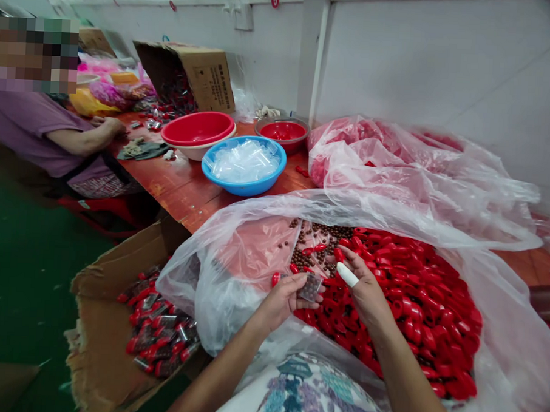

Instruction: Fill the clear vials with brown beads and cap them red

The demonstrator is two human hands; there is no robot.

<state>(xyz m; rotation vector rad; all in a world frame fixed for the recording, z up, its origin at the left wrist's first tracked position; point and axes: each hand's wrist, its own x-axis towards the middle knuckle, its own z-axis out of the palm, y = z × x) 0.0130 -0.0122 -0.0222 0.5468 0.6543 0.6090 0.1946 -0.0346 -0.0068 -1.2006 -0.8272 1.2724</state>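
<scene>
My left hand is closed around a small clear plastic bottle with brown beads inside and a red part at its left end. Facing it, my right hand has a white cover on the thumb. A red plastic cap sits at its fingertips, apparently pinched there. Below both hands spreads a heap of red plastic caps on a clear plastic sheet. Loose brown beads lie at the heap's far left side.
A cardboard box of filled bottles stands low at my left. On the red table are a blue basin of clear plastic pieces, red basins and a bulky plastic bag. A co-worker sits at the left.
</scene>
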